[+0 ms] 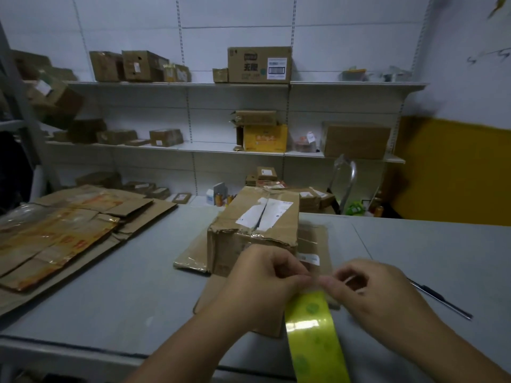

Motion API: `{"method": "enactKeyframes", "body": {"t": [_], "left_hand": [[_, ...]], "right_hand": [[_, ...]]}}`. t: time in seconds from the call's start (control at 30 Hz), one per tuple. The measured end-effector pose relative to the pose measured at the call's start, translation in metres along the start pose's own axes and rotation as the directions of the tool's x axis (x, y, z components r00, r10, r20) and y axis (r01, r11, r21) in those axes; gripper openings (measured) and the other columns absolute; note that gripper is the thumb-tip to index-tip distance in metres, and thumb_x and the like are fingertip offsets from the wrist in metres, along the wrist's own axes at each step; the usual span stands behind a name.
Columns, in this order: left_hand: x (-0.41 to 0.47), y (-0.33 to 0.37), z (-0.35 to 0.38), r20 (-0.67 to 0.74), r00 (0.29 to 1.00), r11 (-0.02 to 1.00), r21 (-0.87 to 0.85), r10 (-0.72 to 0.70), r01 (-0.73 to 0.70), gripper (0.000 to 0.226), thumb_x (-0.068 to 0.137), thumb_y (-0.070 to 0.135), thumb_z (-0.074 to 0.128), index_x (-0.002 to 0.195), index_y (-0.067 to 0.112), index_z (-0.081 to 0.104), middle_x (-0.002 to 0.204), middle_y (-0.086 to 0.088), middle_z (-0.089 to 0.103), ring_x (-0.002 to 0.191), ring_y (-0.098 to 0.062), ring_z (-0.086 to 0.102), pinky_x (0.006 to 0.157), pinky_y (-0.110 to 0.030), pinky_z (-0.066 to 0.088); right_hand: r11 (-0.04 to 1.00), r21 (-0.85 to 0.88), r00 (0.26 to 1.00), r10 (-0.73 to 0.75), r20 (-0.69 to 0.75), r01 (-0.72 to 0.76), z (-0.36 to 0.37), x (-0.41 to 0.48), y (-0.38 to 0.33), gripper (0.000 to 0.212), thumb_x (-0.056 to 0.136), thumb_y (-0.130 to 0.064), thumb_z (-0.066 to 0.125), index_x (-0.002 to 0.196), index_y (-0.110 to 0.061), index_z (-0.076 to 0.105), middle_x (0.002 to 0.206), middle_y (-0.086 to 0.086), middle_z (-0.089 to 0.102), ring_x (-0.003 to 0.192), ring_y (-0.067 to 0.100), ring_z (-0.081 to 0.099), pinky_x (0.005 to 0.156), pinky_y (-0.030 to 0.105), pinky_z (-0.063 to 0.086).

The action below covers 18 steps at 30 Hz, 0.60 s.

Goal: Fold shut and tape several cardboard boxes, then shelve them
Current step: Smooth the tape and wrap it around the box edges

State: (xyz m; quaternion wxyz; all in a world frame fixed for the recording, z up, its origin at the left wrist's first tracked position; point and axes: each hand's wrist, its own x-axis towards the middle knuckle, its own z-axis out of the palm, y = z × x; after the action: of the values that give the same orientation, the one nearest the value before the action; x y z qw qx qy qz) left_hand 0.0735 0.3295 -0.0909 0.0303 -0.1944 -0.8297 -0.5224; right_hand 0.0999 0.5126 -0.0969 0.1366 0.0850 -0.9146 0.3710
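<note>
Two hands meet above grey desk [124, 272]: left hand [265, 275] and right hand [370, 288], each grip pinching top end of glossy yellow-green tape strip [312, 327]. Worn brown cardboard box [254, 225], flaps down, sits just beyond on flattened cardboard sheet [313, 239].

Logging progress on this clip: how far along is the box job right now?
Done: the cardboard box on the table has its flaps folded shut. In hand: the left hand and right hand both pinch the end of a yellow-green tape strip in front of it; none shows on the box yet. Left: taping it, shelving it on the shelves behind, and the flattened cardboard stack at the left.
</note>
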Motion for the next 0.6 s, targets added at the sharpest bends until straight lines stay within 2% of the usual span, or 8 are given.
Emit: {"method": "enactKeyframes", "body": {"t": [0.07,0.1,0.17,0.23,0.33,0.47,0.53,0.6], "left_hand": [[-0.003,-0.003,-0.006,-0.081,0.995,0.990,-0.133,-0.050,0.039,0.008,0.075,0.011,0.077,0.069,0.016,0.075,0.068,-0.002,0.071,0.069,-0.015,0.068,0.072,-0.034,0.059],[-0.004,-0.003,-0.010,-0.100,0.992,0.980,-0.190,-0.083,0.063,0.009,0.075,0.009,0.077,0.068,0.015,0.075,0.069,-0.005,0.072,0.071,-0.020,0.069,0.073,-0.038,0.059],[-0.005,-0.003,-0.016,-0.116,0.987,0.966,-0.247,-0.111,0.080,0.016,0.075,0.005,0.075,0.064,0.017,0.075,0.068,-0.006,0.071,0.069,-0.020,0.068,0.069,-0.036,0.060],[-0.004,-0.002,-0.020,-0.154,0.984,0.957,-0.287,-0.094,0.047,0.024,0.074,0.001,0.074,0.062,0.021,0.075,0.064,-0.003,0.071,0.064,-0.015,0.067,0.063,-0.030,0.058],[-0.004,-0.002,-0.031,-0.326,0.936,0.886,-0.462,-0.135,-0.033,0.015,0.069,0.002,0.073,0.065,0.016,0.076,0.064,-0.005,0.071,0.060,-0.015,0.067,0.057,-0.026,0.055],[0.000,-0.017,-0.068,-0.498,0.827,0.779,-0.615,-0.262,-0.124,0.010,0.079,0.005,0.063,0.076,0.013,0.070,0.065,-0.002,0.070,0.062,-0.013,0.066,0.055,-0.021,0.054],[0.006,-0.024,-0.076,-0.536,0.796,0.801,-0.588,-0.281,-0.112,0.013,0.083,0.003,0.062,0.079,0.013,0.069,0.065,0.000,0.070,0.063,-0.010,0.067,0.056,-0.019,0.054],[0.014,-0.033,-0.079,-0.570,0.765,0.833,-0.547,-0.299,-0.082,0.011,0.083,0.005,0.063,0.081,0.014,0.069,0.069,0.001,0.071,0.069,-0.010,0.067,0.062,-0.022,0.053]], "right_hand": [[0.961,0.275,0.999,0.003,0.046,-0.016,0.002,-0.010,0.000,0.074,0.039,-0.095,0.047,0.062,-0.029,0.071,0.068,-0.011,0.069,0.062,0.000,0.063,0.059,0.016,0.048],[0.921,0.387,0.991,-0.004,0.133,-0.048,0.006,-0.015,-0.001,0.068,0.035,-0.095,0.053,0.062,-0.035,0.073,0.066,-0.011,0.070,0.061,-0.001,0.063,0.060,0.016,0.048],[0.892,0.444,0.939,-0.080,0.334,-0.082,0.016,-0.022,-0.001,0.057,0.031,-0.091,0.061,0.070,-0.051,0.072,0.074,-0.018,0.072,0.072,-0.005,0.066,0.066,0.010,0.047],[0.930,0.366,0.904,-0.132,0.406,-0.029,0.014,-0.021,-0.003,0.057,0.032,-0.092,0.059,0.079,-0.060,0.068,0.085,-0.022,0.072,0.086,-0.005,0.065,0.076,0.009,0.046],[0.994,0.107,0.900,-0.078,0.428,0.036,-0.016,0.000,-0.013,0.062,0.033,-0.099,0.042,0.081,-0.064,0.059,0.073,-0.024,0.067,0.074,-0.003,0.063,0.063,0.009,0.043],[0.993,-0.119,0.891,0.074,0.449,-0.023,-0.056,0.034,-0.021,0.074,0.035,-0.101,0.039,0.057,-0.034,0.061,0.048,-0.007,0.048,0.046,0.003,0.046,0.052,0.022,0.039],[0.971,-0.239,0.894,0.100,0.437,0.008,-0.059,0.055,-0.027,0.065,0.052,-0.094,0.036,0.055,-0.033,0.059,0.047,-0.007,0.046,0.045,0.003,0.045,0.050,0.021,0.038],[0.932,-0.359,0.894,0.125,0.431,0.042,-0.056,0.074,-0.037,0.056,0.064,-0.082,0.036,0.059,-0.033,0.062,0.053,-0.008,0.055,0.048,0.003,0.051,0.050,0.019,0.038]]}}
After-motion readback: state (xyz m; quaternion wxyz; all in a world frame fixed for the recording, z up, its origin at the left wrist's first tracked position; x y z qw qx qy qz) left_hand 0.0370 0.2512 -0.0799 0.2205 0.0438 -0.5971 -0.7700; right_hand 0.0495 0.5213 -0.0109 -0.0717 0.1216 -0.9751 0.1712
